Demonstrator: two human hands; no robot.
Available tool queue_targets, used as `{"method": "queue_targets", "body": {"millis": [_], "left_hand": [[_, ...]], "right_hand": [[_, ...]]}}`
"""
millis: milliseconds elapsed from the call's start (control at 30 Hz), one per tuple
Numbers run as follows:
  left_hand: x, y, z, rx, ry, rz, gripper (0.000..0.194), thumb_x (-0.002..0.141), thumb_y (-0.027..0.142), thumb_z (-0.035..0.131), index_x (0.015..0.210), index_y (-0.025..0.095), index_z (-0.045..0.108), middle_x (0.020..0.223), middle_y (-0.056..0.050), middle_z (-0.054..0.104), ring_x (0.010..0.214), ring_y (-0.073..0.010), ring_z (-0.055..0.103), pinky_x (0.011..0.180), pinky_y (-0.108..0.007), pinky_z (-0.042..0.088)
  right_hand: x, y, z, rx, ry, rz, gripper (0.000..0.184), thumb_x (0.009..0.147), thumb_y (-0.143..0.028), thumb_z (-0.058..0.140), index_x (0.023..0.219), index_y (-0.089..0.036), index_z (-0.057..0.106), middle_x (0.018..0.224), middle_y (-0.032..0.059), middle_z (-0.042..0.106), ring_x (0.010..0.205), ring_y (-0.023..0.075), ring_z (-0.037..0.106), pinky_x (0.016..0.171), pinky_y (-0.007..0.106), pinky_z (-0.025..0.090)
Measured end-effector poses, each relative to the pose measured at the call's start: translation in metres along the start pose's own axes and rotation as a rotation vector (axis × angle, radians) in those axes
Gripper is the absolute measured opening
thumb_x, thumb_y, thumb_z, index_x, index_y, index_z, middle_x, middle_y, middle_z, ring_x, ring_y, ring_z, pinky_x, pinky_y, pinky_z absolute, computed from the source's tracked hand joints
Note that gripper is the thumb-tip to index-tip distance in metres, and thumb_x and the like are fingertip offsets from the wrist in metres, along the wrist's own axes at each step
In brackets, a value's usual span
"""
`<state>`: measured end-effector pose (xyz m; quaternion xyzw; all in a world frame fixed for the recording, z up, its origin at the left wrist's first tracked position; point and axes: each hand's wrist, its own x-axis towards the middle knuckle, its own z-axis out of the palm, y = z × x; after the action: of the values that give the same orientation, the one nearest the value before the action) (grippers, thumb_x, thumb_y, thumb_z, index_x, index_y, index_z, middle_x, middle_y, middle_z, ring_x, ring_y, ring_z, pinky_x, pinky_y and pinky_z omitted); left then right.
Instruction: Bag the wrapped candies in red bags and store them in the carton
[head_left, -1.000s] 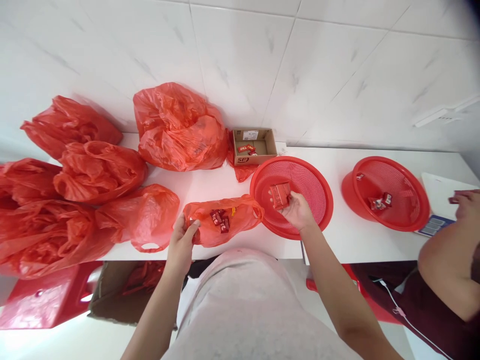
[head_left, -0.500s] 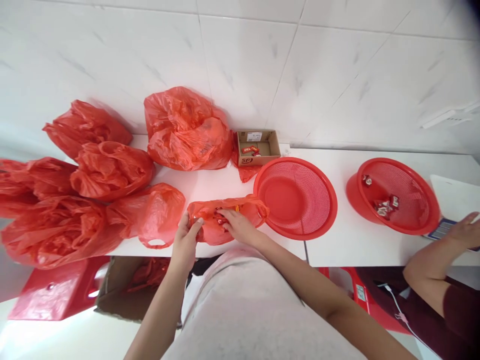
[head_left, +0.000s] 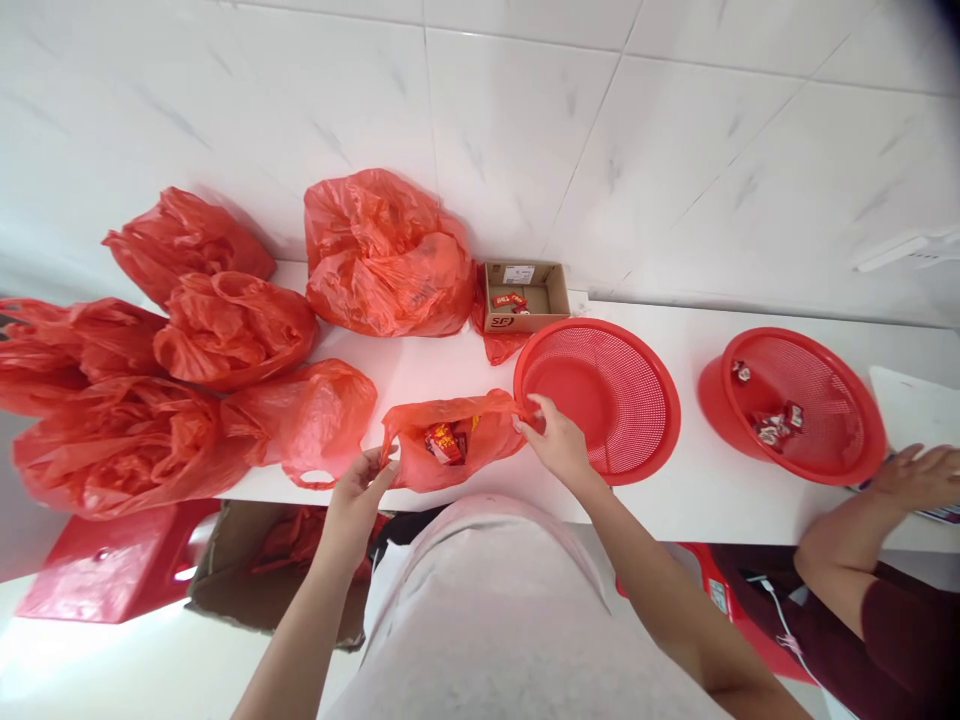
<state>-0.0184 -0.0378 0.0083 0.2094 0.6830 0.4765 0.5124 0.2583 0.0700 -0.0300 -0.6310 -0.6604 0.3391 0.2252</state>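
Note:
A red plastic bag (head_left: 491, 452) lies on the white table in front of me, its mouth spread. Inside it show small red wrapped packets (head_left: 445, 443) and a bit of yellow. My left hand (head_left: 363, 484) pinches the bag's left end between thumb and fingers. At the other end, my right hand (head_left: 556, 438) closes on the bag's right handle, beside the rim of a red mesh basket (head_left: 634, 462). No packets show in that basket.
Several filled red bags (head_left: 232, 325) crowd the left side. A small cardboard box (head_left: 555, 292) with red packets stands behind. To the right, another red basket (head_left: 832, 440) holds wrapped pieces; a co-worker's hand (head_left: 919, 480) is near it. A larger carton (head_left: 240, 590) sits below the table.
My right hand brought a red packet from the basket into the bag, let it go, and moved right to the bag's handle. My left hand stayed on the bag's left end.

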Motion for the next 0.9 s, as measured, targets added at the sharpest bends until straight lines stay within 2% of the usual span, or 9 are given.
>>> {"method": "queue_targets", "body": {"millis": [100,167,267,367,600,700,767,833,900], "left_hand": [[-0.013,0.008,-0.007,0.106,-0.019,-0.027,0.037,0.068,0.048,0.079,0.084,0.017,0.068,0.081,-0.002,0.065,0.078,-0.0164,0.057,0.074,-0.026,0.044],[-0.021,0.018,-0.013,0.12,0.016,-0.021,0.036,0.067,0.049,0.079,0.075,0.018,0.064,0.072,0.0,0.062,0.071,-0.0147,0.055,0.069,-0.025,0.044],[-0.027,0.038,-0.022,0.053,0.167,0.08,0.034,0.066,0.046,0.081,0.079,0.019,0.062,0.076,0.001,0.065,0.074,-0.0144,0.059,0.072,-0.024,0.046],[-0.027,0.054,-0.029,-0.011,0.246,0.181,0.034,0.065,0.043,0.082,0.084,0.021,0.064,0.081,0.002,0.067,0.081,-0.0146,0.062,0.078,-0.024,0.047],[-0.038,0.055,-0.019,0.16,0.067,0.06,0.036,0.068,0.051,0.078,0.08,0.02,0.065,0.074,0.001,0.065,0.073,-0.0158,0.06,0.071,-0.026,0.049],[-0.039,0.054,-0.016,0.282,0.028,0.207,0.029,0.074,0.048,0.073,0.078,0.02,0.067,0.079,0.0,0.062,0.076,-0.0149,0.058,0.074,-0.026,0.048],[-0.038,0.054,-0.016,0.341,-0.031,0.388,0.021,0.077,0.041,0.074,0.074,0.021,0.068,0.094,-0.002,0.062,0.092,-0.017,0.06,0.087,-0.028,0.046],[-0.036,0.054,-0.015,0.344,-0.172,0.53,0.013,0.079,0.033,0.072,0.072,0.022,0.068,0.12,-0.004,0.06,0.118,-0.0216,0.054,0.102,-0.032,0.041],[-0.034,0.053,-0.009,0.305,-0.37,0.559,0.005,0.084,0.027,0.066,0.081,0.024,0.068,0.134,-0.005,0.056,0.132,-0.0244,0.045,0.109,-0.038,0.036]], "right_hand": [[-0.01,-0.007,-0.011,0.19,-0.101,0.067,0.034,0.085,-0.04,0.061,0.117,-0.028,0.058,0.081,0.0012,0.062,0.072,0.0198,0.058,0.076,0.038,0.047],[-0.018,-0.024,-0.027,0.352,-0.065,0.039,0.028,0.087,-0.039,0.061,0.112,-0.027,0.056,0.076,-0.001,0.059,0.07,0.0172,0.057,0.071,0.033,0.046],[-0.024,-0.055,-0.059,0.479,0.089,-0.032,0.027,0.087,-0.037,0.063,0.109,-0.025,0.054,0.075,-0.0024,0.056,0.07,0.0152,0.057,0.069,0.03,0.045],[-0.023,-0.077,-0.084,0.462,0.048,-0.084,0.028,0.087,-0.036,0.063,0.111,-0.025,0.053,0.075,-0.003,0.055,0.07,0.014,0.056,0.069,0.029,0.045],[-0.033,-0.085,-0.096,0.313,-0.179,-0.121,0.03,0.088,-0.033,0.062,0.116,-0.027,0.054,0.083,-0.0016,0.054,0.075,0.0134,0.055,0.071,0.029,0.048],[-0.036,-0.086,-0.094,0.215,-0.291,-0.135,0.028,0.088,-0.03,0.062,0.115,-0.028,0.057,0.089,-0.0004,0.057,0.08,0.0141,0.055,0.077,0.031,0.048],[-0.037,-0.089,-0.093,0.222,-0.36,-0.172,0.026,0.089,-0.03,0.061,0.115,-0.028,0.058,0.093,0.0002,0.059,0.082,0.0141,0.056,0.079,0.031,0.048],[-0.038,-0.095,-0.092,0.227,-0.398,-0.221,0.023,0.09,-0.027,0.06,0.113,-0.027,0.059,0.098,0.0011,0.061,0.083,0.0143,0.056,0.079,0.031,0.048],[-0.039,-0.103,-0.089,0.182,-0.413,-0.277,0.022,0.09,-0.023,0.058,0.111,-0.026,0.061,0.102,0.0022,0.063,0.086,0.0149,0.057,0.078,0.03,0.048]]}}
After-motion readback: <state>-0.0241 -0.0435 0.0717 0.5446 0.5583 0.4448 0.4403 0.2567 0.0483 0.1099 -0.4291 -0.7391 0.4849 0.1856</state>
